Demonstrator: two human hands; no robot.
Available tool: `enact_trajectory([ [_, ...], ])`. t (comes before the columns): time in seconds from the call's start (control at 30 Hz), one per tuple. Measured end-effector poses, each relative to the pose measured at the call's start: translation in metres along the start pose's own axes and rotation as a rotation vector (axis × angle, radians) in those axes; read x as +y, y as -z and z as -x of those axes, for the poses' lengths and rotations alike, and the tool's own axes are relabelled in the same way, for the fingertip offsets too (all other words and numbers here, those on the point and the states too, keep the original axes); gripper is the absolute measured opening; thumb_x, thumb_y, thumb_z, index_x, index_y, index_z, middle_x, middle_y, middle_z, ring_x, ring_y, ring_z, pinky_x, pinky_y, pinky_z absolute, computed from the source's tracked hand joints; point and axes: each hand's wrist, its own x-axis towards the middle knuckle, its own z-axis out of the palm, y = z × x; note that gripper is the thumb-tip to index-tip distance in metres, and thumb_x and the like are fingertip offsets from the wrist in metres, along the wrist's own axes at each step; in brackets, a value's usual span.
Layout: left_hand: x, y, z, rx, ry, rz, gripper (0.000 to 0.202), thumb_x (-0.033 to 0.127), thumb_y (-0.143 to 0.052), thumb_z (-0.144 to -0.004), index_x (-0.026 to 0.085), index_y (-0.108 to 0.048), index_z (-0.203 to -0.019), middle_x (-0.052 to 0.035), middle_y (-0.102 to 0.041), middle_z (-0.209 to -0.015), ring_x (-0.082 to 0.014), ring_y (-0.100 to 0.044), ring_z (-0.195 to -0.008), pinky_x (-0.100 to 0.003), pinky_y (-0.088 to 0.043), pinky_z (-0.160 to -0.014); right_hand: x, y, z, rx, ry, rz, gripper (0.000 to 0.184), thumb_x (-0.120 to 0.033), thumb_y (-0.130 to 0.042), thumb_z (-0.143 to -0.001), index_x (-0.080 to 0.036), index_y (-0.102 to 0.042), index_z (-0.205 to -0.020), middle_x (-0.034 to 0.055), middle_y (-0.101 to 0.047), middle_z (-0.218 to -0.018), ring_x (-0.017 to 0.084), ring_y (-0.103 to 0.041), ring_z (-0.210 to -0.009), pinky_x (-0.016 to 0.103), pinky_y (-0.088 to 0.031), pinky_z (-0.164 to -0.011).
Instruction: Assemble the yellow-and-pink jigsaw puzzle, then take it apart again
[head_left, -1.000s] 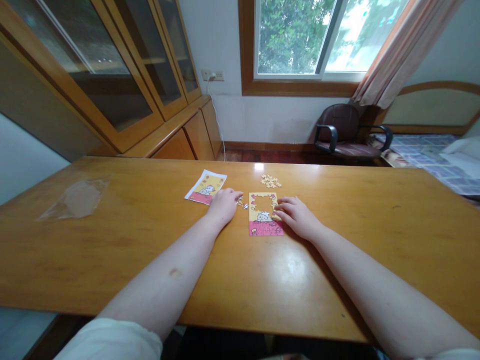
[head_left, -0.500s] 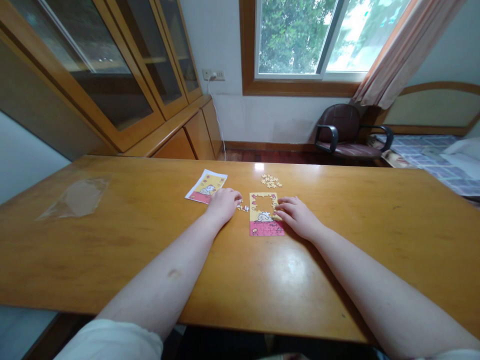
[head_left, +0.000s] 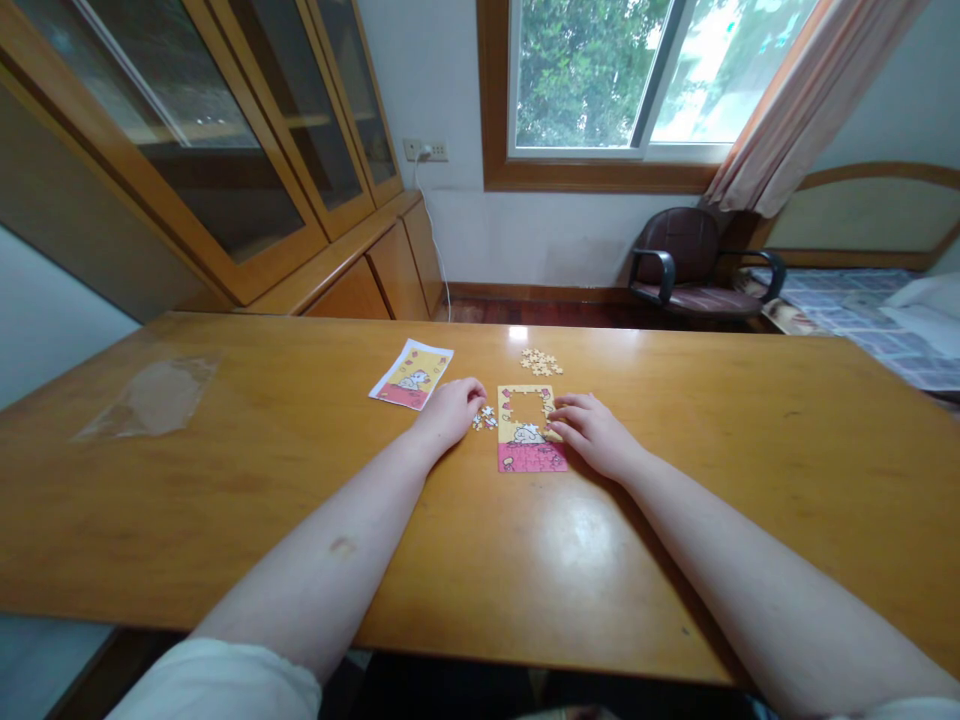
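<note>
A small yellow and pink jigsaw puzzle (head_left: 529,452) lies partly assembled on the wooden table (head_left: 300,480), with a gap in its upper middle. My right hand (head_left: 596,432) rests on its right edge, fingers curled and touching the puzzle. My left hand (head_left: 450,410) lies just left of it, fingers bent over a few loose pieces (head_left: 484,418); whether it grips one I cannot make out. A reference picture card (head_left: 412,374) lies beyond my left hand. A small heap of loose pieces (head_left: 541,362) sits behind the puzzle.
A clear plastic bag (head_left: 154,397) lies at the table's far left. Glass-door wooden cabinets (head_left: 247,150) line the left wall. A dark armchair (head_left: 686,265) and a bed (head_left: 877,320) stand beyond the table under the window.
My left hand has slid the loose pieces slightly nearer and toward the puzzle. My right hand has stayed put on the puzzle's edge.
</note>
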Motion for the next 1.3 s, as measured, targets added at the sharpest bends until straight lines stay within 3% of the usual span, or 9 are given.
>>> enact_trajectory([
  [0.27,-0.001,0.001,0.001,-0.023,-0.151,-0.145,0.026,0.022,-0.051,-0.088,0.023,-0.07,-0.106,-0.0053,-0.069,-0.109,-0.0232,-0.059,-0.104,-0.036,-0.044,-0.095,0.001,-0.001,0.0,-0.002,0.003,-0.001,0.033,-0.04,-0.046,-0.095,-0.02,-0.071,-0.101,0.0129,-0.063,-0.121,0.027,-0.056,-0.114,0.053,-0.033,-0.106],
  [0.6,0.004,0.007,0.005,-0.103,-0.196,-0.236,0.028,0.024,-0.053,-0.088,0.029,-0.072,-0.108,-0.006,-0.069,-0.106,-0.0244,-0.058,-0.1,-0.036,-0.043,-0.091,-0.002,0.001,-0.001,0.0,0.004,0.004,0.031,-0.038,-0.046,-0.095,-0.021,-0.072,-0.099,0.0121,-0.064,-0.119,0.027,-0.057,-0.112,0.052,-0.035,-0.105],
  [0.87,0.006,0.005,0.005,-0.111,-0.202,-0.28,0.021,0.023,-0.055,-0.086,0.025,-0.073,-0.097,-0.005,-0.069,-0.105,-0.0244,-0.059,-0.1,-0.035,-0.044,-0.088,0.002,-0.001,-0.001,-0.005,0.008,0.002,0.032,-0.039,-0.046,-0.095,-0.02,-0.072,-0.1,0.013,-0.063,-0.12,0.027,-0.057,-0.113,0.051,-0.035,-0.105],
  [1.1,0.01,0.005,0.006,-0.09,-0.128,-0.158,0.013,0.022,-0.056,-0.084,0.02,-0.067,-0.089,-0.006,-0.07,-0.096,-0.0226,-0.062,-0.092,-0.033,-0.046,-0.082,0.003,-0.001,-0.001,0.001,0.014,-0.012,0.033,-0.039,-0.046,-0.095,-0.02,-0.072,-0.1,0.013,-0.063,-0.119,0.027,-0.057,-0.112,0.05,-0.038,-0.104],
  [1.3,0.02,0.0,0.013,-0.066,-0.126,0.157,0.011,0.027,-0.057,-0.083,0.02,-0.064,-0.089,-0.0016,-0.069,-0.084,-0.0176,-0.062,-0.077,-0.029,-0.048,-0.071,0.001,-0.001,-0.002,0.002,0.01,-0.003,0.032,-0.038,-0.046,-0.095,-0.02,-0.072,-0.099,0.0133,-0.063,-0.12,0.027,-0.057,-0.113,0.051,-0.037,-0.104],
])
